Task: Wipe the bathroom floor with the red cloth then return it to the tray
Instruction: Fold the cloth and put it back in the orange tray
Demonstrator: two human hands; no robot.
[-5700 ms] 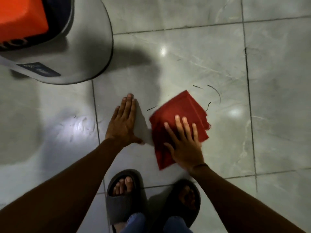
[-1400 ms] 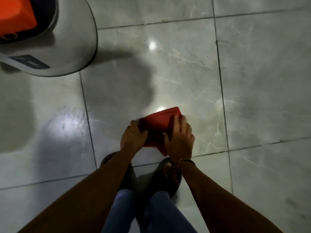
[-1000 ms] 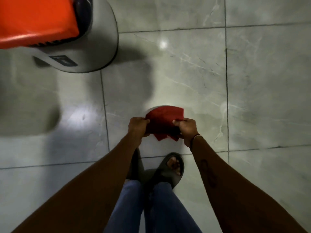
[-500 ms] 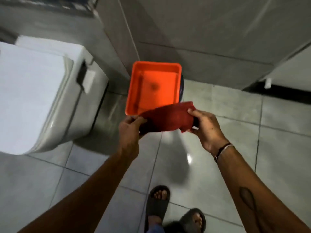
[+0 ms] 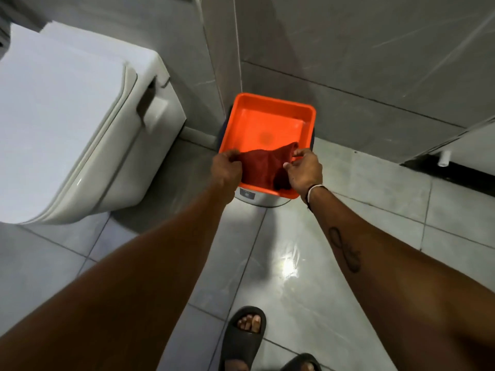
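The red cloth [image 5: 263,167] hangs folded between both hands, sagging into the near part of the orange tray [image 5: 270,121]. My left hand [image 5: 226,168] pinches its left corner at the tray's near-left rim. My right hand [image 5: 304,170] pinches the right corner over the near-right rim. The tray rests on top of a grey bin [image 5: 255,196] in the corner of the tiled walls. Whether the cloth's lower edge touches the tray bottom I cannot tell.
A white toilet [image 5: 67,116] with its lid down fills the left side, close to the tray. Grey wall tiles [image 5: 348,62] rise right behind the tray. The glossy tiled floor [image 5: 289,266] lies below, with my sandalled feet [image 5: 246,333] at the bottom edge.
Both hands lifted the cloth off the floor, carried it up to the tray, and now hold it lower, sagging inside the tray. The view tilted up from the floor to the corner.
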